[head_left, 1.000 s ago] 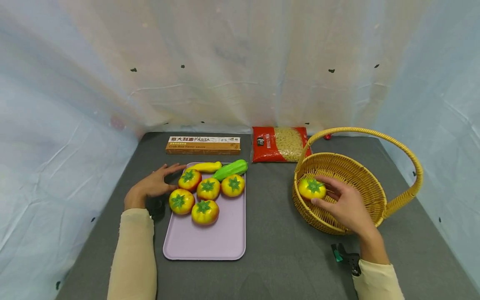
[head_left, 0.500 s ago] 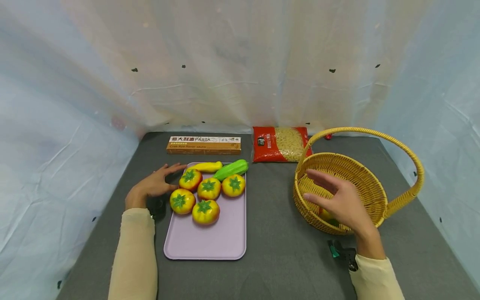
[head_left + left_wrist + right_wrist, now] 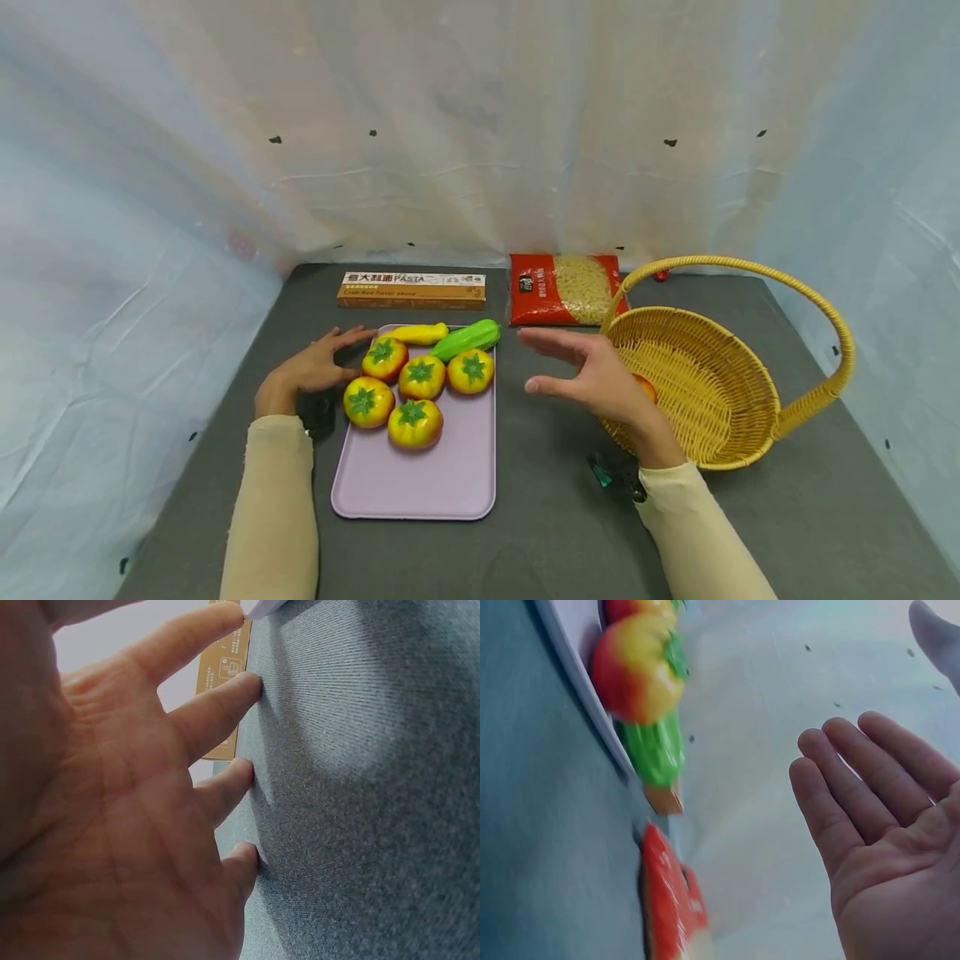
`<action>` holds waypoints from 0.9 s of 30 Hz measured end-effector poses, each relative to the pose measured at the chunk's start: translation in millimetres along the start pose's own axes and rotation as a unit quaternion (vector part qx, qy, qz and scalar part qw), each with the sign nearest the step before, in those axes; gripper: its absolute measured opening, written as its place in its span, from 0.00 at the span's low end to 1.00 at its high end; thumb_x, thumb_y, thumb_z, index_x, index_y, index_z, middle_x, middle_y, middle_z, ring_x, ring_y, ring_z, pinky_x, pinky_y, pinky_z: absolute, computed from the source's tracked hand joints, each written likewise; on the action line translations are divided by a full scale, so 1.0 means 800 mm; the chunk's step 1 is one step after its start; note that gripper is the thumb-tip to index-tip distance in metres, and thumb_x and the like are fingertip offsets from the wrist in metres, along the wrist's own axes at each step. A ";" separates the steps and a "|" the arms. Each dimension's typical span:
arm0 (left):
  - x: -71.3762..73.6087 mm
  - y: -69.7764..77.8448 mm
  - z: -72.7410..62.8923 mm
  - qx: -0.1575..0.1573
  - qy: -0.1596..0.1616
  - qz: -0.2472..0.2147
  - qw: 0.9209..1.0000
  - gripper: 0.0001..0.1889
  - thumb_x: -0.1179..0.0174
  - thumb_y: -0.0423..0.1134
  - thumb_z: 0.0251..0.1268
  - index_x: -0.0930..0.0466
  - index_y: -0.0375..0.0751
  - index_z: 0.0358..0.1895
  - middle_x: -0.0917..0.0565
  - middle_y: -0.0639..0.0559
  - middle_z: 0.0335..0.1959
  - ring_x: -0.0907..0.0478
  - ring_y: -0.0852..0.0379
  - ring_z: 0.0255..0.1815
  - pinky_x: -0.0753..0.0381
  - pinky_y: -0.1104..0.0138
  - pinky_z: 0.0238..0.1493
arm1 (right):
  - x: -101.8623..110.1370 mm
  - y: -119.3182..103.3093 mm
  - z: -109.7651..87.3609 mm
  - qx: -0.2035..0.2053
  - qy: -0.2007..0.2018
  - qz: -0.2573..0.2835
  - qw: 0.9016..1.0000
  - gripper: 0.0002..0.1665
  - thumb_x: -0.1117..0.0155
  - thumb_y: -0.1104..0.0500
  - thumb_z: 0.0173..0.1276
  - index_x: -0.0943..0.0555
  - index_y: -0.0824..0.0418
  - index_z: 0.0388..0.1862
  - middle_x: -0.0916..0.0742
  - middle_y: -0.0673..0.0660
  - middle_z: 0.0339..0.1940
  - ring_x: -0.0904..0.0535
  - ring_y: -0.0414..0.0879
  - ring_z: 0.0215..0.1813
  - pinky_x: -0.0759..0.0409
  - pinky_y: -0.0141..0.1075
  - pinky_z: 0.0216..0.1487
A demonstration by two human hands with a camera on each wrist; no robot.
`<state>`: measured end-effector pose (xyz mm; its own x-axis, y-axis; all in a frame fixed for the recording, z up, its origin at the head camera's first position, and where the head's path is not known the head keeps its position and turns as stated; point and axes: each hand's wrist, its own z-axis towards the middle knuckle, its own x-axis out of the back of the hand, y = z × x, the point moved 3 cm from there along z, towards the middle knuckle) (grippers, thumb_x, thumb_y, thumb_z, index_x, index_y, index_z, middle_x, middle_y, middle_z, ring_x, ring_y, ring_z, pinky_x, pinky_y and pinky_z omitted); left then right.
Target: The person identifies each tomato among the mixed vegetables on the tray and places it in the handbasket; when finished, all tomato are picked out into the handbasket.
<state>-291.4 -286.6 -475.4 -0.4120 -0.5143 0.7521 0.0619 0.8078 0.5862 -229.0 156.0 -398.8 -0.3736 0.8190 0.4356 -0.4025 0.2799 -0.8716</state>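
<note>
My left hand (image 3: 318, 365) rests at the left edge of the lilac tray (image 3: 412, 500), fingers spread and holding nothing. In the left wrist view its fingertips touch the dark cloth. Several red-and-yellow toy tomatoes (image 3: 416, 425) with green star-shaped leaves sit on the tray, alongside a yellow elongated vegetable (image 3: 420, 334) and a green zucchini-like one (image 3: 468, 338). Between tray and basket hovers my right hand (image 3: 600, 379), its fingers extended and nothing held. The wicker basket (image 3: 761, 392) stands behind that wrist; an orange-red piece of fruit (image 3: 646, 388) inside it is mostly hidden.
At the back lies a pasta box (image 3: 411, 292), with a red bag of pasta (image 3: 570, 290) to its right. The basket's tall handle (image 3: 840, 350) arches upward. Pale plastic sheeting (image 3: 465, 150) hangs around the dark table (image 3: 547, 517).
My right hand has let go of a toy tomato in the basket, which dropped from sight. It has moved left out of the basket. The left hand has stayed put.
</note>
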 end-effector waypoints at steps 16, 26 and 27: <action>-0.001 0.000 0.001 -0.005 0.003 -0.002 1.000 0.44 0.32 0.42 0.71 0.39 0.55 0.89 0.49 0.39 0.92 0.65 0.21 0.90 0.61 0.17 0.78 | -0.071 0.058 0.063 -0.021 -0.036 0.012 0.999 0.39 0.17 0.57 0.68 0.19 0.64 0.76 0.15 0.61 0.75 0.19 0.55 0.77 0.25 0.53 0.81; -0.001 0.000 0.001 -0.011 0.006 0.000 1.000 0.44 0.32 0.41 0.71 0.39 0.53 0.88 0.49 0.38 0.92 0.65 0.21 0.90 0.61 0.17 0.78 | -0.079 0.073 0.068 -0.036 -0.013 -0.033 0.999 0.35 0.17 0.56 0.66 0.15 0.60 0.72 0.11 0.55 0.70 0.14 0.53 0.71 0.18 0.51 0.75; -0.001 0.000 0.000 -0.010 0.006 0.001 1.000 0.43 0.32 0.41 0.71 0.39 0.53 0.88 0.49 0.38 0.92 0.65 0.21 0.90 0.61 0.17 0.78 | -0.080 0.074 0.069 -0.038 -0.009 -0.037 0.999 0.35 0.16 0.57 0.66 0.15 0.60 0.72 0.10 0.55 0.69 0.14 0.52 0.71 0.18 0.51 0.75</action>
<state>-291.5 -286.4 -475.9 -0.4004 -0.5160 0.7572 0.0803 0.8034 0.5900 -274.8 92.5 -465.6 -0.3610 0.7859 0.5021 -0.3656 0.3760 -0.8515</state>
